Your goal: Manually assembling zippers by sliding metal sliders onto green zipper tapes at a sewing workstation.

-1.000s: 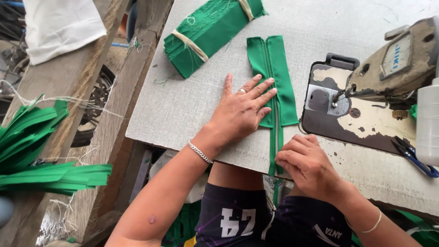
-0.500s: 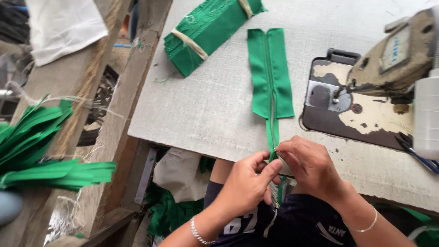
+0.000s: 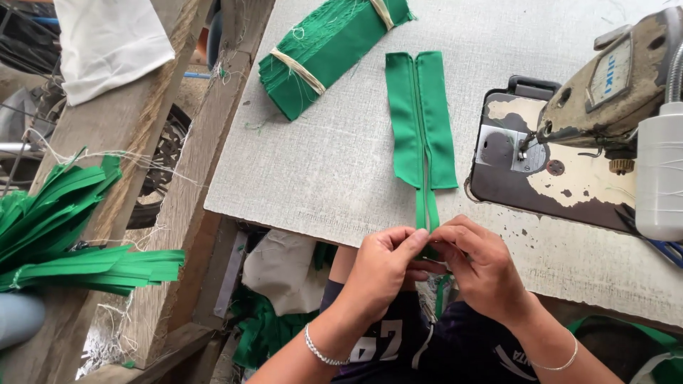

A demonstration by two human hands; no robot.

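I had both hands at the desk edge, the left hand and right hand pinching the zipper tail of the green fabric piece. My worry: tugging could drag the piece off the desk or skew its seam.

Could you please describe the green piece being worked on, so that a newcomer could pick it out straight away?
Start at the sewing machine on the grey table. Just left of its plate lies a flat green zipper piece, its narrow tail pinched at the table's near edge by the left hand and right hand. Unlike the tied green bundle farther left, it lies single and unbound.
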